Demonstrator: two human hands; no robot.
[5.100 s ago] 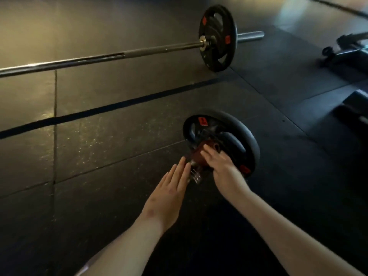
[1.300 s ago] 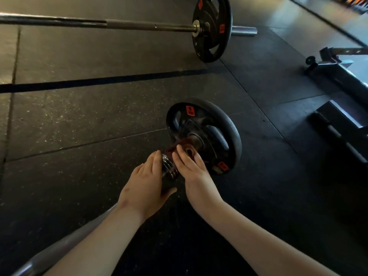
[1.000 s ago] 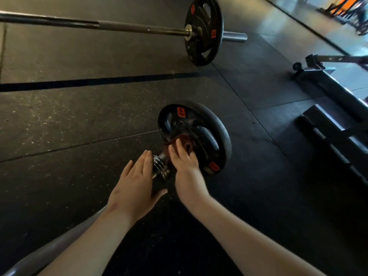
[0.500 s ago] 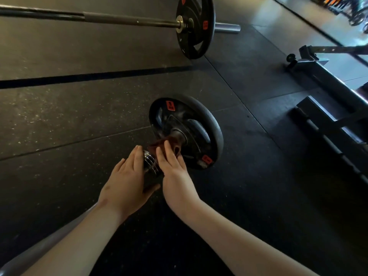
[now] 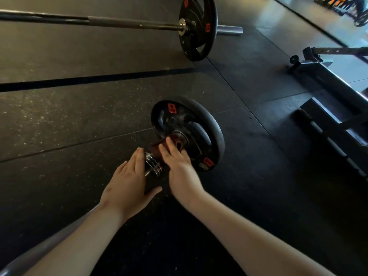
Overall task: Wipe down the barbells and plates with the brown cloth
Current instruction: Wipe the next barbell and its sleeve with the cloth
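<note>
Left hand [image 5: 127, 186]: open, fingers straight and held together, thumb splayed toward 3 o'clock; the fingers lie flat against the 9 o'clock side of the ringed steel collar [image 5: 153, 166], nothing grasped. Right hand [image 5: 180, 168]: open, fingers straight, laid over the brown cloth [image 5: 157, 146] and pressing it onto the near bar [image 5: 49, 243]; the thumb is hidden, so whether it hooks beneath cannot be told. Brown cloth: bunched on the bar between the collar and the hub of the near plate [image 5: 199, 124], under the right fingertips and showing at their 10 o'clock; it sits just at 1 o'clock of the left fingertips, apart from them, and appears to reach the hub. Near plate: black, red labels at its 11 and 5 o'clock, standing on edge on the rubber floor [image 5: 69, 120], directly at 12 to 1 o'clock of both hands. Near bar: grey, running from 7 o'clock of the view beneath the left forearm up to the collar. Far barbell [image 5: 119, 22]: lying on the floor at 12 o'clock, well apart from the hands, carrying the far plate [image 5: 197, 42], also black with red labels. Metal frame [image 5: 318, 64]: low on the floor at 2 to 3 o'clock, details dim.
</note>
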